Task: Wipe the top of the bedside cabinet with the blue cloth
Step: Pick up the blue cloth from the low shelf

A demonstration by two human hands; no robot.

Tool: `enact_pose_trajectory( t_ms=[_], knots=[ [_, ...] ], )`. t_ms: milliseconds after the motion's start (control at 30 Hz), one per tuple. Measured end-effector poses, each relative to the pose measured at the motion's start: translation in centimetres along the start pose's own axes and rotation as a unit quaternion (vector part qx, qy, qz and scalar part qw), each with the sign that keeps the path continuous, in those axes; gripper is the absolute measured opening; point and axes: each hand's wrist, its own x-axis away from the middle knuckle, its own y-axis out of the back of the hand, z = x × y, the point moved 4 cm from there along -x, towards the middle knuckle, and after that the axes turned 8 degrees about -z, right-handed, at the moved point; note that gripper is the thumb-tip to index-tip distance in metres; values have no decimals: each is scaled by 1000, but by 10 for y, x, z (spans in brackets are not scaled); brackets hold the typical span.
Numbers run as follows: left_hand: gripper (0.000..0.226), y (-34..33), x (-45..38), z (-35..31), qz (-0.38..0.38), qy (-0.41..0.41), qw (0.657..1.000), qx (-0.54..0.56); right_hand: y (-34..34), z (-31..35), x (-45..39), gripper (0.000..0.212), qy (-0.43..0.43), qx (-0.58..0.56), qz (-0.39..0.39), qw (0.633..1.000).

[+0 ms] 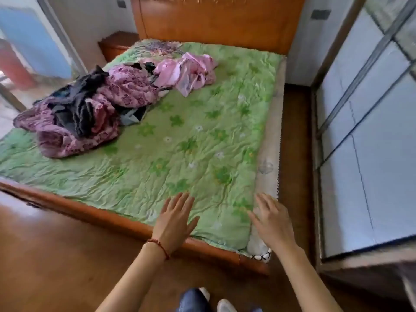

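Both hands, left hand (pixel 174 220) and right hand (pixel 273 221), fingers spread and empty at the bed's (pixel 112 218) foot corner; blue cloth unseen, fetching it apparently comes first, bedside cabinet (pixel 116 45) untouched.

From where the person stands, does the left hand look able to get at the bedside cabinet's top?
Probably not: the left hand is over the bed's foot, and the bedside cabinet stands beyond the whole green bedspread, by the headboard.

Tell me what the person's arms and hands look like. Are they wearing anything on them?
Both arms are bare, with no sleeves showing. The left hand has a thin red string bracelet around its wrist. The right hand wears nothing: no ring, watch or glove that I can see.
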Motion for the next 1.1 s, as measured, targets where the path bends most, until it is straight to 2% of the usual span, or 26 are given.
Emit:
enact_pose_trajectory(
  t_ms=[67,167,300,533,700,900,1100],
  knots=[
    [61,-2,-18,-8,32,-48,998,16,8,-10,11,49,-75,-14,-27,997],
    [58,-11,-41,-21,23,-127,991,31,16,-18,37,46,-142,12,-71,987],
    [57,-25,-61,-53,49,-237,968,62,22,-25,80,49,-246,29,-78,966],
    [56,-38,-55,-146,77,-410,899,132,47,-29,184,52,-438,50,-102,892],
    [55,-36,-28,-221,92,-492,852,154,68,-36,257,56,-564,59,-96,818],
    [55,-34,16,-303,119,-559,807,151,93,-48,334,56,-636,79,-121,758],
    [60,-36,44,-359,134,-586,789,129,110,-73,385,55,-649,84,-149,741]
  ],
)
